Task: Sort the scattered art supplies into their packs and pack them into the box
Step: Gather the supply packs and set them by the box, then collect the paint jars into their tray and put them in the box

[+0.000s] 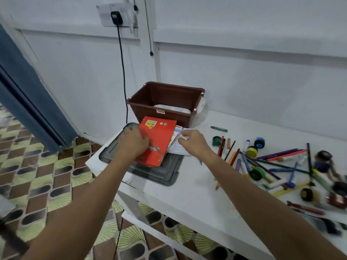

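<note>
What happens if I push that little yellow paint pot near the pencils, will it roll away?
Probably not: the yellow paint pot seems to stand upright on its flat base on the table, so it would likely slide. Tipped sideways, its round body could roll. It looks small, so probably light.

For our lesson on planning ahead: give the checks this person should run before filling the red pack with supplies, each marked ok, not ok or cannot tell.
1. Red pack held by left hand: ok.
2. Right hand free to fetch: not ok, it pinches the white pack.
3. Red pack's mouth open: cannot tell.
4. Pencils and markers sorted: not ok, scattered.
5. Brown box open: ok; lid lies off.
</note>
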Motion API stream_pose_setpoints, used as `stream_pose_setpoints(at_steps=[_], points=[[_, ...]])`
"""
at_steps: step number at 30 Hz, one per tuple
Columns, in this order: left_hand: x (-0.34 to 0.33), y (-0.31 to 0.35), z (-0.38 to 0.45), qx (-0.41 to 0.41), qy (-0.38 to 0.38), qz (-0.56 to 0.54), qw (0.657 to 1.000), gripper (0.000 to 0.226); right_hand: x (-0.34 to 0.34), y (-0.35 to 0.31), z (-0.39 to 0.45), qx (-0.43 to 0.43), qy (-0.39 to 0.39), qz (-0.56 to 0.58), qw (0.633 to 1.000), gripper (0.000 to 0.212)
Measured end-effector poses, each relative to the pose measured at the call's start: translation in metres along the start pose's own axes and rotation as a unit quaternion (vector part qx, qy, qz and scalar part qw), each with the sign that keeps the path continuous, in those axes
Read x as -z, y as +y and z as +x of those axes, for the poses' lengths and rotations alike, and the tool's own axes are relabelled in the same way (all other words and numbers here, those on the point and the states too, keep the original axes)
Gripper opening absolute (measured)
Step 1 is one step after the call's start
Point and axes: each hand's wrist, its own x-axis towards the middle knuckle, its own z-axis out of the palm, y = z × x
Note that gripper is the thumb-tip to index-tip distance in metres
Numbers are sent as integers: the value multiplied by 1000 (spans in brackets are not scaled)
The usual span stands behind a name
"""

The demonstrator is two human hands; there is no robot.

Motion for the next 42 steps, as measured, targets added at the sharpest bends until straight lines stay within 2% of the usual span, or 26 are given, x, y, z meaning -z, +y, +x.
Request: stream_pose_setpoints(at_steps=[4, 8, 10, 12, 17, 19, 22, 25, 31, 37, 39, 42], points=[[-7, 26, -9, -40, 40, 40, 998, 48, 27, 10, -13, -7, 26, 8, 1000, 38], [-16, 67, -27, -144, 44, -15, 989, 45, 65, 32, -39, -27, 33, 17, 999, 45], [-22, 97, -43, -201, -2, -61, 978, 52, 89, 48, -60, -38, 52, 18, 998, 45], [-30, 127, -65, -238, -72, -86, 965, 48, 115, 66, -87, -51, 65, -4, 997, 42], [-48, 178, -120, -319, -242, -35, 916, 54, 172, 109, -169, -111, 92, -91, 985, 42], [-51, 180, -134, -321, -284, -15, 903, 64, 183, 123, -204, -143, 103, -102, 979, 42], [-57, 167, -150, -307, -321, 11, 896, 86, 189, 144, -249, -169, 110, -148, 968, 55], [-65, 150, -168, -311, -343, 16, 886, 94, 181, 159, -276, -193, 130, -172, 957, 60], [-83, 141, -177, -289, -304, -60, 906, 92, 165, 168, -290, -187, 180, -137, 956, 55], [-84, 134, -172, -269, -299, -58, 914, 101, 164, 168, -285, -172, 171, -158, 957, 60], [-80, 135, -168, -265, -294, -64, 916, 96, 163, 163, -278, -147, 177, -171, 958, 60], [-76, 146, -155, -252, -261, -78, 929, 76, 160, 151, -256, -117, 170, -156, 966, 57]])
